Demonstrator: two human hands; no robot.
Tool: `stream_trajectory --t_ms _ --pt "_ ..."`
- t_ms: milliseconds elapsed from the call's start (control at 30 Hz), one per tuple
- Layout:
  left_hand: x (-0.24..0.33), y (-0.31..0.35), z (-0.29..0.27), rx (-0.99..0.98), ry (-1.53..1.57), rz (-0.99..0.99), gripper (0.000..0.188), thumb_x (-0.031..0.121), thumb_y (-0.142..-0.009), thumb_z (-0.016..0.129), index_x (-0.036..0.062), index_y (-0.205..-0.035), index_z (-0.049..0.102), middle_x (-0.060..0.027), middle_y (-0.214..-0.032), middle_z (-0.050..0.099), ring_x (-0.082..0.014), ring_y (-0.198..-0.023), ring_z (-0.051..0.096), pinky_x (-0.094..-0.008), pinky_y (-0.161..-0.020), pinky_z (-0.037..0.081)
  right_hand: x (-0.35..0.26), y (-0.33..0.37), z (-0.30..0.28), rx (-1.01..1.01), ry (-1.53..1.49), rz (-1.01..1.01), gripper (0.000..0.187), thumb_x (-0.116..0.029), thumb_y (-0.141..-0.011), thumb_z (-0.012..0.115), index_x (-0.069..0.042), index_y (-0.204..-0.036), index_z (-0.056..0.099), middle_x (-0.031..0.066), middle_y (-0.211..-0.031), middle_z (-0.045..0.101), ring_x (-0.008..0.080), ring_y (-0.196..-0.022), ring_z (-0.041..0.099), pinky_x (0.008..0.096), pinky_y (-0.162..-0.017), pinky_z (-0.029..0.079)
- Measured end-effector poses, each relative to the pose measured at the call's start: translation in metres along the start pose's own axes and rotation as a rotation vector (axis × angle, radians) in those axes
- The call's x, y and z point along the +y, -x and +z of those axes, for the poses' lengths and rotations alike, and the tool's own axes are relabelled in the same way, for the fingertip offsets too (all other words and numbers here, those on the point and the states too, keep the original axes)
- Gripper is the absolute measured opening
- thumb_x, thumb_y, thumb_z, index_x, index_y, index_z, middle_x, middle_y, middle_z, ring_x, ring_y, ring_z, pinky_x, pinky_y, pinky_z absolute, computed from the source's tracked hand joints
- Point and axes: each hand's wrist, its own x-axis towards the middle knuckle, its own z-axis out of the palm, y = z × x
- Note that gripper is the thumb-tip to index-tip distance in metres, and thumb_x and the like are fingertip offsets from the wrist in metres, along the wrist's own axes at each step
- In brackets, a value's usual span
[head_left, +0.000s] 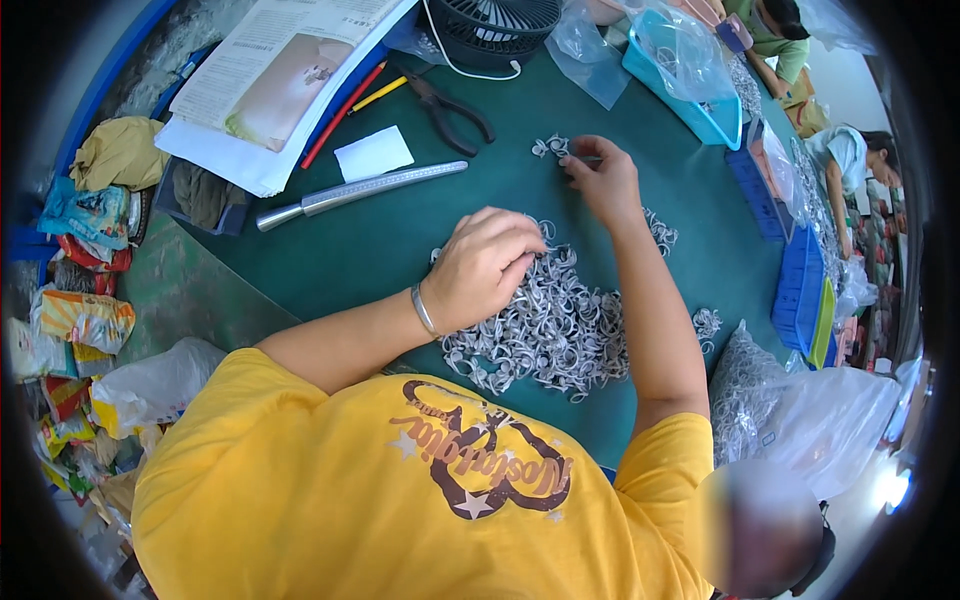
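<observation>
Head view: left hand [487, 268] sits curled on top of the ring pile [555, 325], fingers dug into the near edge and clutching rings. The pile is a tangled heap of small silvery rings on the green table [400, 240] — its long axis runs roughly from the lower left up toward the right hand [600, 180]. That hand is further out, pinching a thin pin [585, 158] that points left at a small ring cluster [550, 147]. A metal mandrel [360, 190] lies nearby, tapering to the right, with pliers [450, 110] beyond it.
</observation>
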Motion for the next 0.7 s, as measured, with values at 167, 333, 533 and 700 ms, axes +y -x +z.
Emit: stream_trajectory --t_ms 167,333,533,700 --pt "-0.005 0.003 0.002 -0.051 -0.137 -0.023 0.034 0.006 -0.080 0.063 0.0028 -0.113 0.061 -0.0151 -0.126 0.056 -0.0318 -0.117 0.051 -0.0434 -0.102 0.036 -0.003 0.025 -0.019 -0.268 0.125 -0.252 0.019 -0.002 -0.079 0.070 -0.004 -0.098 0.070 0.0075 -0.088 0.060 0.0168 -0.075 0.059 0.0287 -0.068 0.049" --pt "-0.003 0.000 -0.001 -0.138 -0.135 -0.082 0.038 0.009 -0.080 0.064 0.0030 -0.117 0.057 -0.0143 -0.124 0.056 -0.0321 -0.113 0.053 -0.0423 -0.099 0.038 -0.014 0.067 -0.018 -0.315 0.109 -0.343 0.017 0.001 -0.076 0.070 -0.003 -0.092 0.070 0.0102 -0.082 0.055 0.0231 -0.073 0.056 0.0306 -0.066 0.046" --pt "-0.006 -0.001 0.000 -0.141 -0.112 -0.085 0.034 0.011 -0.079 0.067 0.0028 -0.111 0.059 -0.0130 -0.118 0.057 -0.0320 -0.108 0.054 -0.0411 -0.093 0.040 -0.021 0.084 -0.020 -0.212 0.065 -0.072 0.016 -0.001 -0.076 0.069 -0.003 -0.092 0.067 0.0128 -0.086 0.058 0.0306 -0.080 0.059 0.0382 -0.071 0.048" --pt "-0.008 0.000 -0.001 -0.130 -0.122 -0.074 0.032 0.013 -0.079 0.068 0.0032 -0.108 0.061 -0.0130 -0.116 0.058 -0.0317 -0.107 0.054 -0.0411 -0.093 0.041 -0.023 0.081 -0.018 -0.218 0.180 -0.315 0.015 -0.001 -0.078 0.068 -0.002 -0.093 0.066 0.0128 -0.084 0.060 0.0308 -0.071 0.060 0.0365 -0.065 0.049"
